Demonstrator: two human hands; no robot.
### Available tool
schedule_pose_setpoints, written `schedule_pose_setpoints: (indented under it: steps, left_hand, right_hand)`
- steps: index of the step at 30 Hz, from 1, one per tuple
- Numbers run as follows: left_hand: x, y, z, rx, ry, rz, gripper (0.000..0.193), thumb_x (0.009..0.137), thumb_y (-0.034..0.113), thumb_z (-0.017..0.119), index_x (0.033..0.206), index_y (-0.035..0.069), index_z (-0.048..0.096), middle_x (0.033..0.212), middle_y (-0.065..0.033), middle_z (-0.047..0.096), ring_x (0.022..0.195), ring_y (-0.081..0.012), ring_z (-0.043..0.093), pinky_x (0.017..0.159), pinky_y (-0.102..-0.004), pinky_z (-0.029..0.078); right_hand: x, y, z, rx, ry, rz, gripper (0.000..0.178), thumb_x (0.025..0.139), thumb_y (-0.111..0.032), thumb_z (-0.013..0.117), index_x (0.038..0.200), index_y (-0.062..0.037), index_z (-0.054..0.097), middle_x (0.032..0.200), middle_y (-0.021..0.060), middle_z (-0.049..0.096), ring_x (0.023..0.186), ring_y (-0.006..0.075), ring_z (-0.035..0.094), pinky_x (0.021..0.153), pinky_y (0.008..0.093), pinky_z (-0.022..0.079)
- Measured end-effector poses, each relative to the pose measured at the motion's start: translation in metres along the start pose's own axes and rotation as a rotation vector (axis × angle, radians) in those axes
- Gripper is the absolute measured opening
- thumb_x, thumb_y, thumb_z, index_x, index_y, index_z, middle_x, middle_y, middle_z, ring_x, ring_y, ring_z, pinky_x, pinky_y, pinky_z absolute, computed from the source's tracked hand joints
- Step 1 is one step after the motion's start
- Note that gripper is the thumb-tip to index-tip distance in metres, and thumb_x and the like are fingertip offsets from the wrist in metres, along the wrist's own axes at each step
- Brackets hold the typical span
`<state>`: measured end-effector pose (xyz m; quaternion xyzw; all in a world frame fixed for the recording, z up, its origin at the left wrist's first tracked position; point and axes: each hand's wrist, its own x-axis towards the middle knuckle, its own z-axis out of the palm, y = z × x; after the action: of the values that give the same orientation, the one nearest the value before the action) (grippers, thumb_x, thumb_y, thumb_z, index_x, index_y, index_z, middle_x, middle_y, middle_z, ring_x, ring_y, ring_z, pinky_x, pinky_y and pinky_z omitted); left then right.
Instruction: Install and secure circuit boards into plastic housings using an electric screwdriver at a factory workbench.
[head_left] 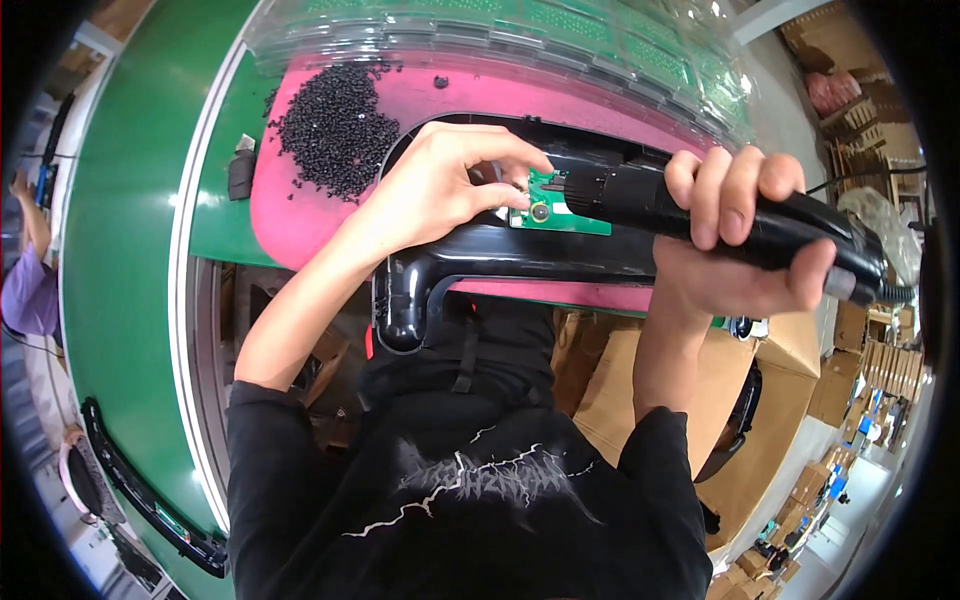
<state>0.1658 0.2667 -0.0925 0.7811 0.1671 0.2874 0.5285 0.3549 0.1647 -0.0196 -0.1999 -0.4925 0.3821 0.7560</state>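
Note:
A long black plastic housing (480, 250) lies across the pink mat in front of me, its left end bent toward me. Inside it sits a green circuit board (585, 224). My left hand (440, 185) reaches over the housing, thumb and index finger closed in at the board's left end; whatever is between them is too small to make out. My right hand (735, 215) is wrapped round a black electric screwdriver (625, 195), held nearly level. Its tip points left, close to my left fingertips above the board.
A heap of small black screws (335, 130) covers the left of the pink mat (290, 225). Clear plastic trays (480, 40) stand behind. A small dark block (241, 172) lies on the green table. Cardboard boxes (630, 390) are at lower right; another person (32, 290) is far left.

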Motion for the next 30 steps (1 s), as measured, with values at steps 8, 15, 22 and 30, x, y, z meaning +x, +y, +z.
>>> schedule_pose_setpoints:
  steps: [8,15,22,30]
  left_hand:
    - [-0.005,-0.001,-0.006,-0.018,0.104,0.078,0.026,0.076,-0.001,0.073,0.101,0.003,0.069,0.082,-0.0066,0.070,0.076,-0.0136,0.068,0.066,-0.0268,0.053]
    - [-0.007,0.000,-0.006,0.078,0.140,0.106,0.022,0.078,-0.002,0.071,0.100,-0.001,0.069,0.086,-0.0096,0.071,0.079,-0.0151,0.068,0.073,-0.0271,0.055]
    - [-0.003,0.000,-0.004,0.239,0.252,0.094,0.016,0.086,0.008,0.067,0.100,0.000,0.068,0.090,-0.0111,0.071,0.080,-0.0181,0.070,0.072,-0.0279,0.054]
    - [-0.005,-0.003,-0.003,0.266,0.226,0.110,0.016,0.091,0.006,0.057,0.106,0.000,0.062,0.091,-0.0152,0.067,0.083,-0.0275,0.067,0.077,-0.0347,0.052]
  right_hand:
    - [0.000,0.008,0.013,-0.029,-0.176,-0.007,0.064,0.078,-0.068,0.065,0.102,-0.0112,0.050,0.070,-0.0005,0.051,0.054,0.0131,0.047,0.061,0.0312,0.038]
    - [0.010,0.021,0.015,-0.071,-0.265,0.028,0.055,0.086,-0.059,0.057,0.103,-0.0074,0.051,0.070,-0.0006,0.050,0.053,0.0106,0.044,0.058,0.0287,0.034]
    - [0.010,0.038,0.000,-0.240,-0.155,0.131,0.040,0.091,-0.040,0.054,0.102,-0.0027,0.050,0.067,0.0031,0.049,0.050,0.0120,0.041,0.053,0.0297,0.034]
    - [0.012,0.052,-0.002,-0.111,-0.105,0.154,0.021,0.091,-0.016,0.061,0.099,0.0008,0.050,0.066,0.0077,0.051,0.055,0.0129,0.048,0.051,0.0270,0.042]
